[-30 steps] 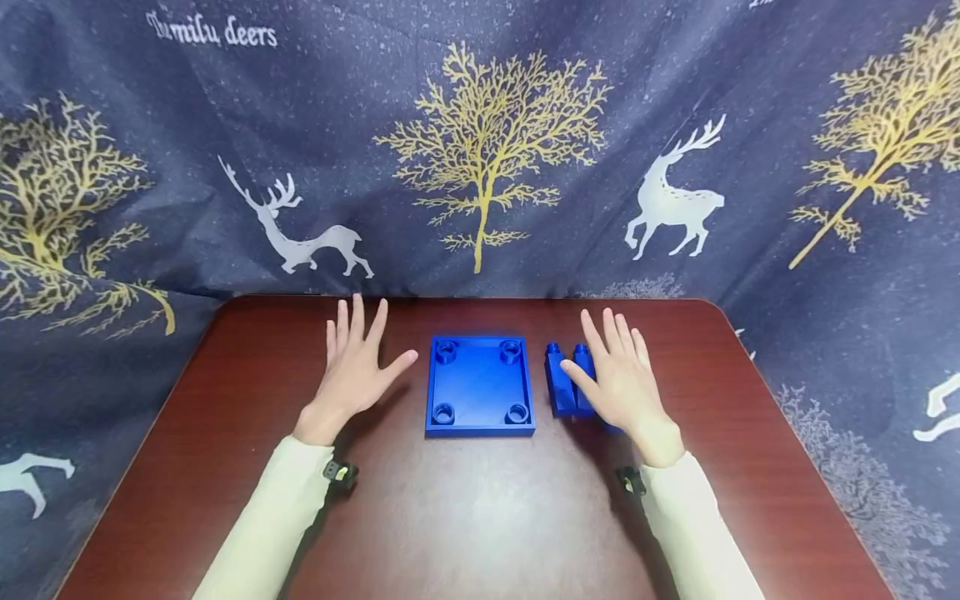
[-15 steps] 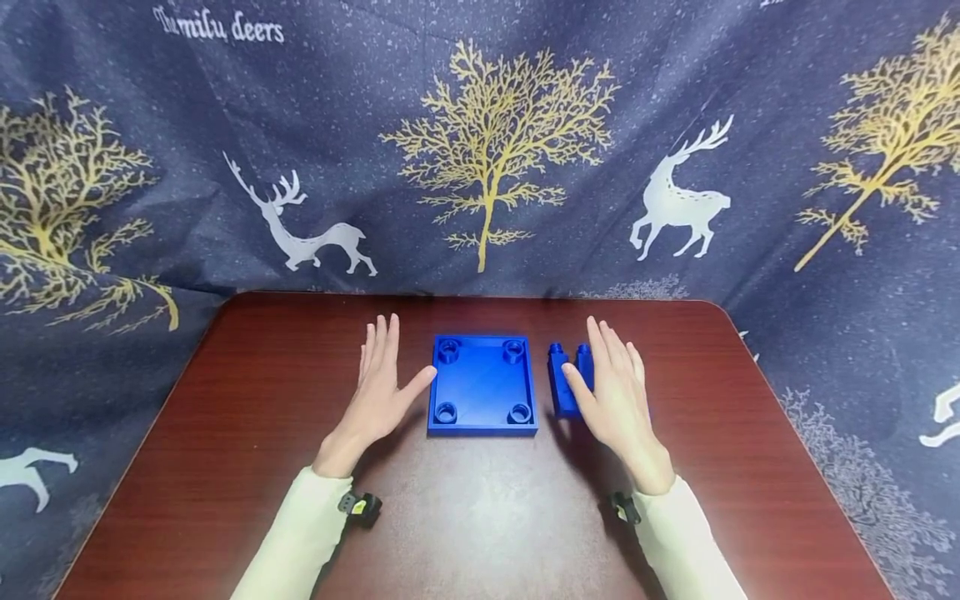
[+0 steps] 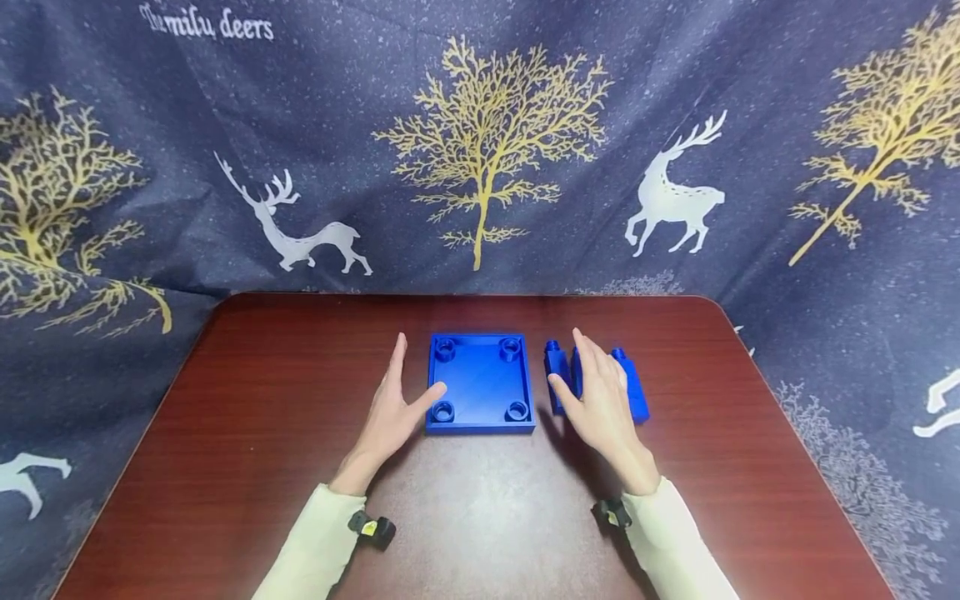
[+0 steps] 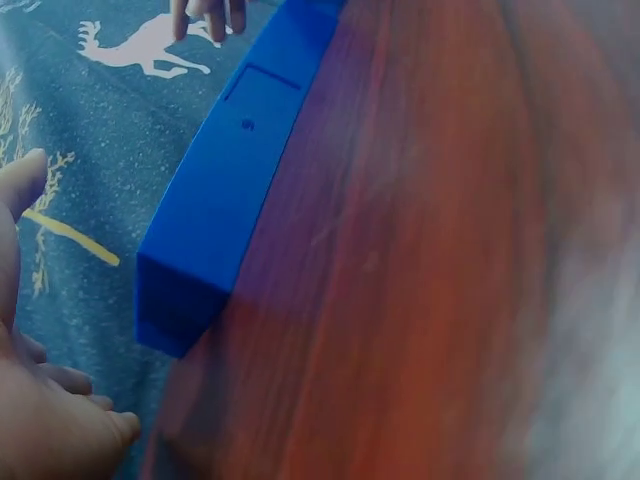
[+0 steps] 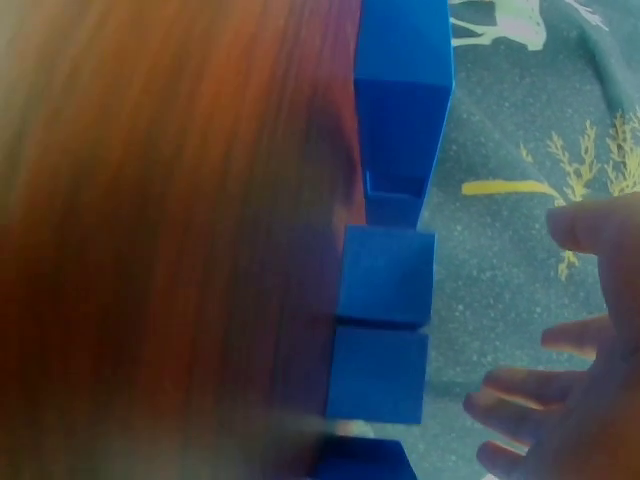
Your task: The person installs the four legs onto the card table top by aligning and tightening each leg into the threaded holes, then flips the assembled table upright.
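Left hand [image 3: 391,419], released, has the blue tray [image 3: 482,383] just to its right; beneath the right hand [image 3: 602,407], also released, lie blue posts [image 3: 633,390]

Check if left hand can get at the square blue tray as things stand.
Probably yes: the left hand is open and holds nothing at the left edge of the blue tray; neither head nor left wrist view shows anything blocking it.

A reddish-brown wood-grain table [image 3: 247,450] with rounded far corners stands before a creased navy cloth [image 3: 330,92] printed with golden trees [image 3: 482,215], white deer [image 3: 675,204] and, at upper left, the lettering [image 3: 191,22] "The milu deers".
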